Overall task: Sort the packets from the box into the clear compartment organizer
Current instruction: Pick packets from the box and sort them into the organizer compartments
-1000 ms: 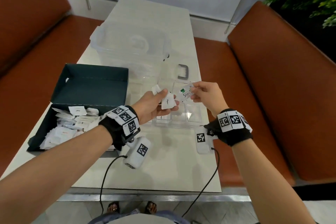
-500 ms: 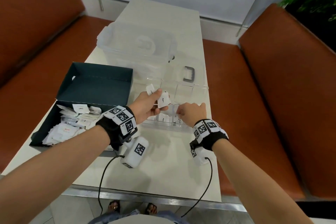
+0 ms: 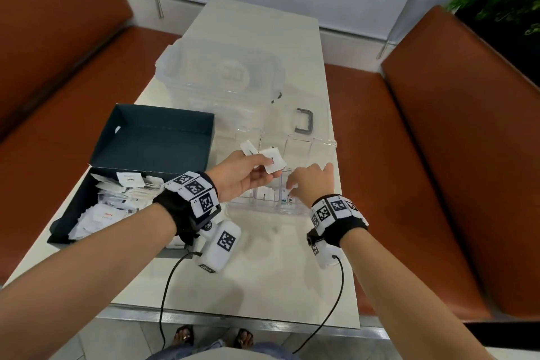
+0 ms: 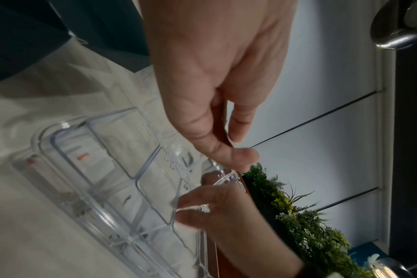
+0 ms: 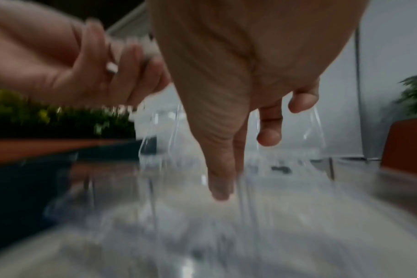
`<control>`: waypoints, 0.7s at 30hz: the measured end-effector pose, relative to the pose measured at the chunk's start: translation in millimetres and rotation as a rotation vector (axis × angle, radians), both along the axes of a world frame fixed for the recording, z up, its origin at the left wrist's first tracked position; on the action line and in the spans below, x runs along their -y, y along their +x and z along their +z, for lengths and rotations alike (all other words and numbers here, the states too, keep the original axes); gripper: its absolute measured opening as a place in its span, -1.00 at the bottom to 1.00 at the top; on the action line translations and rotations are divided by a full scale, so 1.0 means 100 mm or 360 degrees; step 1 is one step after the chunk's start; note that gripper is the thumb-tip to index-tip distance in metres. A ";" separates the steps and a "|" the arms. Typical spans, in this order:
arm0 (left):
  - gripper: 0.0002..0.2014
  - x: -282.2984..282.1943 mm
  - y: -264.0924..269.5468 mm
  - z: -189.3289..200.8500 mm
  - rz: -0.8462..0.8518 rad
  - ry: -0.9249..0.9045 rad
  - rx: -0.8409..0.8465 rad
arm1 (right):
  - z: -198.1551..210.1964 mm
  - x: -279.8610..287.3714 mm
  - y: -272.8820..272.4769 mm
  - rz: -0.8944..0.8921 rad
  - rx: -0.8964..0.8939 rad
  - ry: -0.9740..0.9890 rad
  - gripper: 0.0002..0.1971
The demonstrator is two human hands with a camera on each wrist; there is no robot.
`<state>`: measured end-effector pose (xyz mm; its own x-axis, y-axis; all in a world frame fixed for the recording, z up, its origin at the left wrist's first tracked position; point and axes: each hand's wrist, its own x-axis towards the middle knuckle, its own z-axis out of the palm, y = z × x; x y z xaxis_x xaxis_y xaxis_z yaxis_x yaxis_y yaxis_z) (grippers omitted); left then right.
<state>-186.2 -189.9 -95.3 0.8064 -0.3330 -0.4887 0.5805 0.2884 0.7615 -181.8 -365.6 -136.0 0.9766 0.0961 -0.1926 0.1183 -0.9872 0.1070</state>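
Observation:
My left hand (image 3: 261, 169) pinches two small white packets (image 3: 273, 164) above the clear compartment organizer (image 3: 324, 145). My right hand (image 3: 295, 187) reaches down into a near compartment with straight, relaxed fingers and holds nothing. Under it lies a packet with green print (image 3: 290, 200). The right wrist view is blurred and shows my right hand (image 5: 223, 184) pointing down between the clear walls, with the left hand (image 5: 112, 75) and its packets (image 5: 148, 47) beside it. In the left wrist view the left hand (image 4: 229, 148) hovers over the organizer (image 4: 102, 169). The dark box (image 3: 73, 213) on the left holds several packets (image 3: 108, 207).
The box's open lid (image 3: 155, 137) stands up behind the packets. A large clear container (image 3: 222, 73) sits behind the organizer, with a grey handle (image 3: 305, 123) beside it. Orange benches flank the white table (image 3: 263, 272), and cables hang from both wrists over the near edge.
My right hand brought the green-printed packet down from beside the left hand into a near compartment and let go of it. The left hand kept its white packets.

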 end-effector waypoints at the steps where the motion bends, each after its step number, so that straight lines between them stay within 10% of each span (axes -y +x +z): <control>1: -0.84 -0.01 0.00 0.00 -0.0026 0.0014 0.0032 | 0.06 0.02 0.00 -0.0045 0.0095 0.0137 -0.84; 7: -0.82 -0.07 0.02 -0.03 -0.0158 0.0131 0.0208 | 0.57 -0.07 -0.04 -0.0368 0.0374 0.1684 -0.84; 15: -0.80 -0.21 -0.01 -0.01 -0.0457 0.0217 0.0357 | 0.63 -0.17 -0.05 -0.0442 -0.0018 0.2040 -0.89; 21: -0.37 -0.37 -0.03 0.01 -0.0619 0.0405 0.0362 | 0.68 -0.13 -0.05 -0.0473 -0.0018 0.2222 -0.92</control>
<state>-189.5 -152.6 -94.1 0.7419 -0.5227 -0.4200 0.4197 -0.1266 0.8988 -186.6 -352.5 -67.6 0.9928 0.0057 -0.1199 -0.1140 -0.2683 -0.9566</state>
